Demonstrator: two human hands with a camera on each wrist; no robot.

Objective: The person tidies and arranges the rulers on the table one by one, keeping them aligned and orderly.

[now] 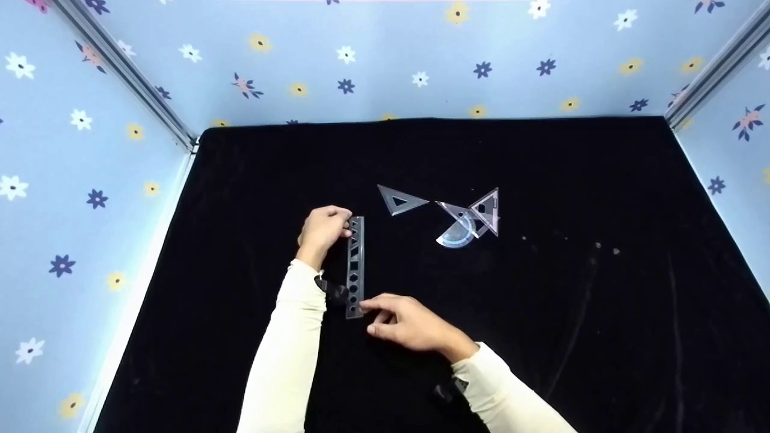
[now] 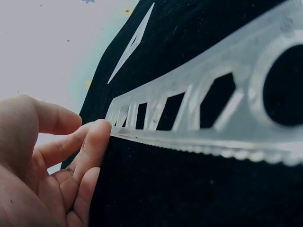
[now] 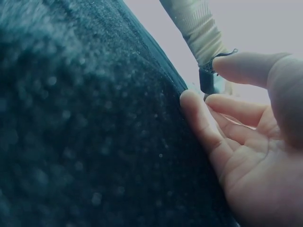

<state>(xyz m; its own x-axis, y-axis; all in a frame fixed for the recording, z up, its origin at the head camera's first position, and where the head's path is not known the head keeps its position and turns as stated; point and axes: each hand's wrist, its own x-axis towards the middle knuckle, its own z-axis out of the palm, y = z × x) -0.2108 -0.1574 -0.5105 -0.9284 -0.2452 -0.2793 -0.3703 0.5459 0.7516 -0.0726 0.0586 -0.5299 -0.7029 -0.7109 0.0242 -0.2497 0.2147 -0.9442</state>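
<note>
A clear stencil ruler (image 1: 361, 264) with cut-out shapes lies lengthwise on the black cloth, between both hands. At its far end is my left hand (image 1: 323, 230); in the left wrist view its fingertips (image 2: 101, 128) touch the ruler's end, with the thumb off the ruler. My right hand (image 1: 415, 325) reaches to the near end, index fingertip against the right edge and thumb held apart. In the right wrist view, that hand's fingers (image 3: 201, 123) rest by the cloth, and the ruler cannot be made out.
Beyond the ruler lies a clear set square (image 1: 388, 199). To its right, a protractor (image 1: 452, 240) and another set square (image 1: 448, 208) overlap with a pinkish set square (image 1: 494, 210). Flower-patterned walls (image 1: 385, 60) enclose the black cloth (image 1: 571, 168) at the back and sides.
</note>
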